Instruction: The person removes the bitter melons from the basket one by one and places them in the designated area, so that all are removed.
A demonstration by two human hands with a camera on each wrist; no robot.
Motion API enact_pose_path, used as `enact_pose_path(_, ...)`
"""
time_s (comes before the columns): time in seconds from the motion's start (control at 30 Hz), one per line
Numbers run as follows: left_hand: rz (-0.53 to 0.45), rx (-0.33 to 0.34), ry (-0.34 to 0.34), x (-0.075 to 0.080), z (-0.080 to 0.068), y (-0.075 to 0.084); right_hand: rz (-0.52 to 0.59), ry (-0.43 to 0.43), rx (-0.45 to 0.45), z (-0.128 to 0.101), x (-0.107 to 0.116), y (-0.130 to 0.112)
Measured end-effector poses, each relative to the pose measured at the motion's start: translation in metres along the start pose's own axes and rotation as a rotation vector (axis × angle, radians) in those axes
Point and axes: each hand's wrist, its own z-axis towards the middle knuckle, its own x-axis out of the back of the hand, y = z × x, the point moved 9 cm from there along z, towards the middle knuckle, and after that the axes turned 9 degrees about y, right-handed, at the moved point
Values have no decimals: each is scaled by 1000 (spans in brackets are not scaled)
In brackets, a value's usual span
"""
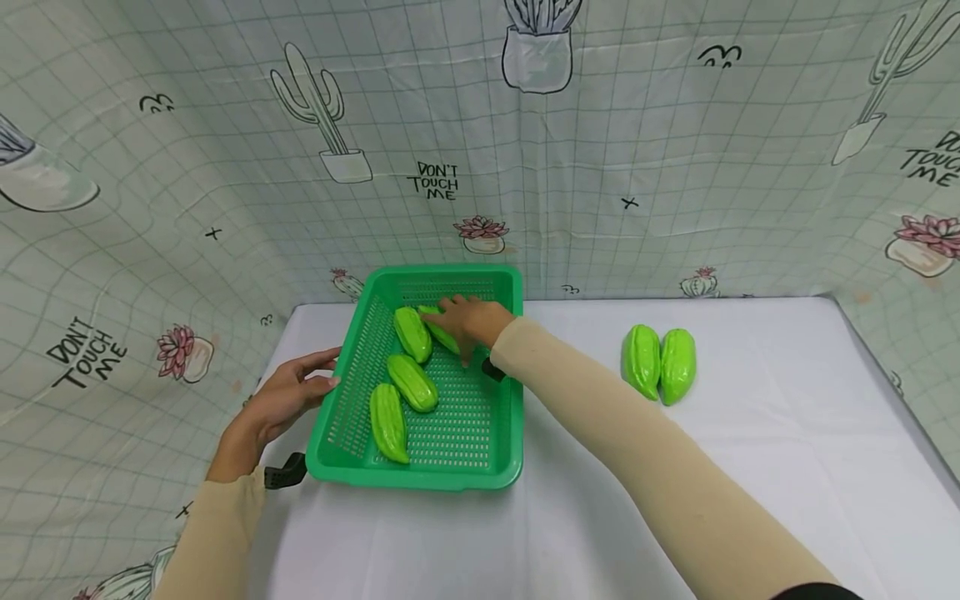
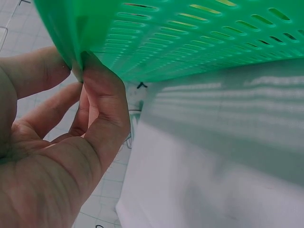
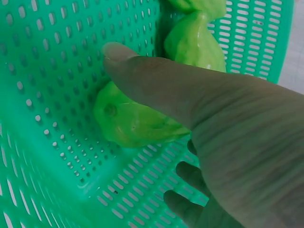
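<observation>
With its grip, the left hand (image 1: 283,396) pinches the rim of the green basket (image 1: 412,477), while the right hand (image 1: 476,322), grip released, hangs over a vegetable (image 1: 439,331) inside.

The basket (image 1: 420,478) appears smooth plastic, the gourds (image 1: 412,383) glossy and ridged, the table cover (image 1: 750,467) and backdrop (image 1: 637,150) matt cloth.

Person is wearing beige left sleeve (image 1: 206,542) and right sleeve (image 1: 637,450), leaving left hand (image 1: 288,392) and right hand (image 1: 472,323) bare. Angular black fitting (image 1: 286,472) is showing at left cuff (image 1: 243,485), near worktop's (image 1: 750,467) left edge; small black piece (image 1: 492,369) is showing at right cuff (image 1: 512,343).
</observation>
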Motion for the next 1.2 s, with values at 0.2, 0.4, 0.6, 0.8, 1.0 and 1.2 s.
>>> enact_pose_path(0.2,-6,-5,-4,0,0,0,-15,-11,3,2,-3,0)
enact_pose_path(0.4,-9,-11,-10,0,-1,-1,-27,-4,23,1,-3,-3)
enact_pose_path(0.6,-5,-19,-8,0,-1,1,-6,-5,21,-1,-3,-3)
enact_pose_path(0.8,-6,-7,-8,-1,0,0,44,-19,2,0,-8,-3)
enact_pose_path(1.0,-5,-9,-16,-3,2,0,14,-33,5,-1,-11,-5)
enact_pose_path(1.2,9,-3,-10,-1,0,-1,21,-22,1,-6,-7,-9)
